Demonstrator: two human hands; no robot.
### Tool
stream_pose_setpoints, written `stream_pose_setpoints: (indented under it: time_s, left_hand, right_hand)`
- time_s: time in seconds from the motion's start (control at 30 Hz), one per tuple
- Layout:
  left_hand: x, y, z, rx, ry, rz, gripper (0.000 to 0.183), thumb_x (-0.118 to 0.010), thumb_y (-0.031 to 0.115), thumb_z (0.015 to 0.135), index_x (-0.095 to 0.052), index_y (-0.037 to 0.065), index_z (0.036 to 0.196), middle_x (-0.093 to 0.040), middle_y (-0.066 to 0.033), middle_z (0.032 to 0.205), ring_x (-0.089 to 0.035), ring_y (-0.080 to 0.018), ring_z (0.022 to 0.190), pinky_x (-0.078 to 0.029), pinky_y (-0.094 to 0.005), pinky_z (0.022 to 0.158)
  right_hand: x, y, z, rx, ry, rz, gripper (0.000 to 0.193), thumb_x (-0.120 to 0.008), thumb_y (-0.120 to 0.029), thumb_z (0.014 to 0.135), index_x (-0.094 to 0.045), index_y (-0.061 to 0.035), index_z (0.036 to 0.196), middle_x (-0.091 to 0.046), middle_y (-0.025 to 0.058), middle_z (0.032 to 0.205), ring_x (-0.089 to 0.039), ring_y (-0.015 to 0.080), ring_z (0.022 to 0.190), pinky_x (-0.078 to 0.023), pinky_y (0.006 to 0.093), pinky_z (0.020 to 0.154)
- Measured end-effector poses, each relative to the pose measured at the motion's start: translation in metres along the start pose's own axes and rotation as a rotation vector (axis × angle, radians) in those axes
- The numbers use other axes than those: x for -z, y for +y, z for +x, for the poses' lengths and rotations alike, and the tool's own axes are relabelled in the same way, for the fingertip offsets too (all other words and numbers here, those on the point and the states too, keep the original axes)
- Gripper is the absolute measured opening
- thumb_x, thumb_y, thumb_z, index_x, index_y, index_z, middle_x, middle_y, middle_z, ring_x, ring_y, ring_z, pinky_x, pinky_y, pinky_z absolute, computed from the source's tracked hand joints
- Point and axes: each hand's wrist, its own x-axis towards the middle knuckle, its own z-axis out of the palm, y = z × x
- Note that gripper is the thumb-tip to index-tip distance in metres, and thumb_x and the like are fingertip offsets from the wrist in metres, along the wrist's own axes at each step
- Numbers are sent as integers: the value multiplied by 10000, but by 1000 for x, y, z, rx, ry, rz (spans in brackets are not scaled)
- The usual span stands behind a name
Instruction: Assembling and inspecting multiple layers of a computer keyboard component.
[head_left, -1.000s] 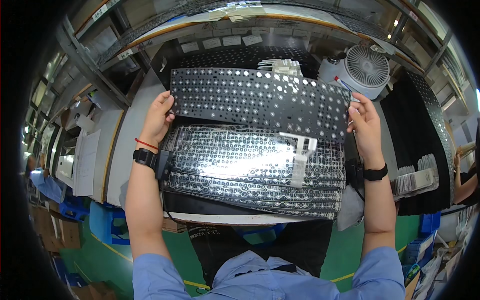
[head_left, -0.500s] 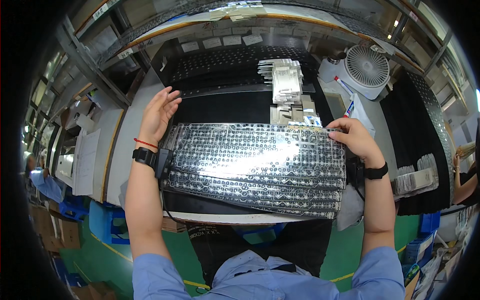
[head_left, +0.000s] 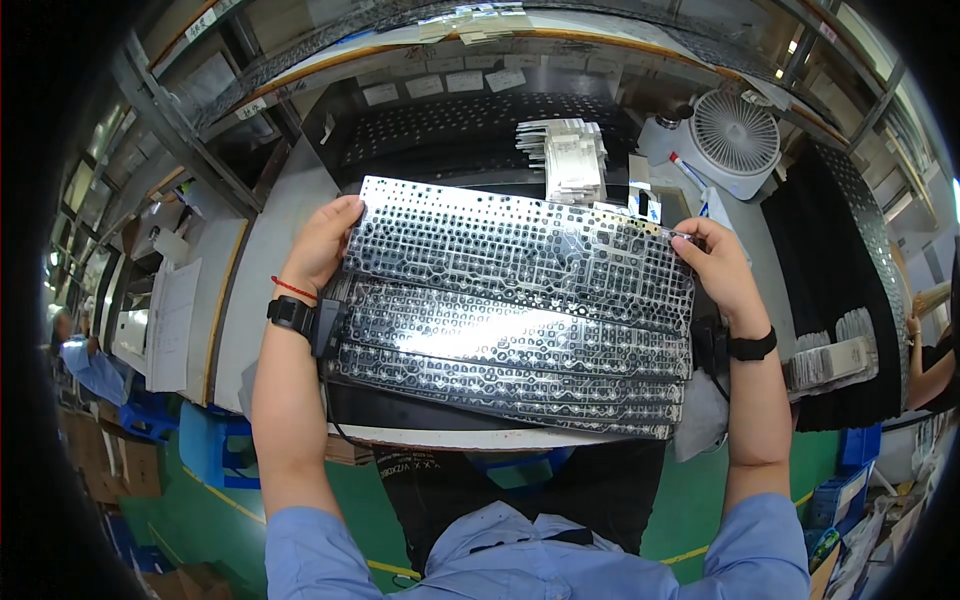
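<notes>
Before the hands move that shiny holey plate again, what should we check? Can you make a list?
1. Left hand grips the top metal plate at its left edge: ok.
2. Right hand grips the plate's right edge: ok.
3. Top plate lifted free of the stack of plates below: cannot tell, its near edge overlaps the stack.
4. Stack squared up: not ok, the plates lie fanned and skewed.
5. Small white parts behind the plate are out of its way: cannot tell, the plate's far edge runs close to them.
6. Desk fan is apart from the right hand: ok.
</notes>
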Motion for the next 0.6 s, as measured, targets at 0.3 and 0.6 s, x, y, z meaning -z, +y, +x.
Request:
stream_pose_setpoints:
  time_s: [0.3, 0.6]
  left_hand:
    - [0, 0, 2, -147, 84, -113, 183, -528, 211, 1019, -624, 55, 1013, -655, 29, 878, -602, -42, 756, -507, -217, 714]
    - [-13, 6, -3, -200, 84, -144, 221, -502, 213, 1029, -601, 33, 1111, -673, -12, 963, -617, -62, 812, -505, -221, 756]
  right_hand:
    - [5, 3, 4, -13, -10, 201, 98, -580, -152, 984, -602, -56, 979, -617, -55, 812, -518, 2, 703, -389, 174, 633]
    - [4, 10, 7, 65, 18, 428, 181, -511, -123, 1010, -555, -33, 1161, -687, 10, 967, -611, 17, 780, -462, 179, 622]
